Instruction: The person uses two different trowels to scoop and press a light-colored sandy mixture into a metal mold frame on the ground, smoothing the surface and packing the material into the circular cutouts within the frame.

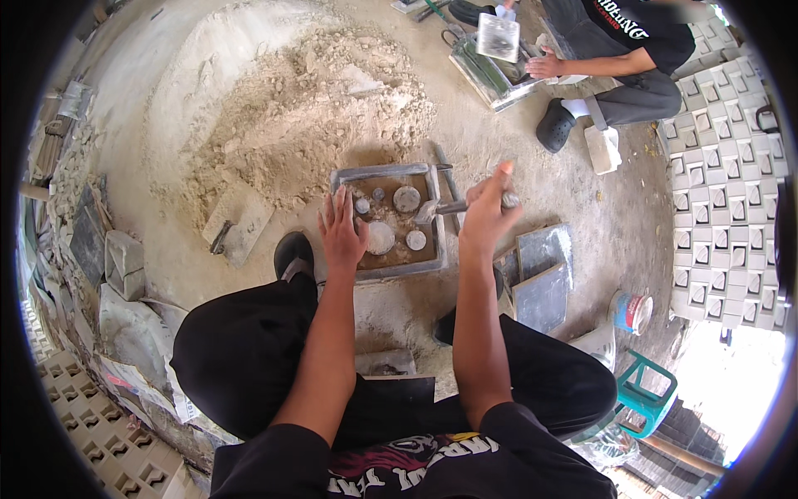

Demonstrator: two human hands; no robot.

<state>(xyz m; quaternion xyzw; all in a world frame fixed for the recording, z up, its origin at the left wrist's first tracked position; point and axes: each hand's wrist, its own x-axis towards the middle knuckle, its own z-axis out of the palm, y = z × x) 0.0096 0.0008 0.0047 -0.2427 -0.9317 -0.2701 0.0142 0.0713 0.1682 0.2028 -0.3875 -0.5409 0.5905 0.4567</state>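
- The grey rectangular mould frame [403, 270] sits on the ground [490, 137] in front of you, between your feet and the sand heap [332, 104], with brown material inside it.
- Five round discs of different sizes lie within the frame; the large disc [381, 238] is at lower left, and another broad disc [406, 198] is at upper right.
- Your left hand [342, 231] lies over the frame's left side, fingers spread and pointing away from you; its grip is wide and holds nothing.
- Your right hand [488, 209] has its grip closed around the handle of a hammer [449, 206], whose head is over the right part of the frame's inside; you cannot tell whether it touches the fill.
- A narrow bar [445, 166] lies along the frame's right side, partly beneath the hammer.
- To your left, a flat board with a handle [238, 224] rests at the edge of the sand.
- To your right are two dark slabs [541, 296], a small bucket [632, 313] and a green stool [647, 393].
- At upper right, a co-worker's hand [544, 65] is beside another frame [501, 101], near stacked pale blocks [723, 191].
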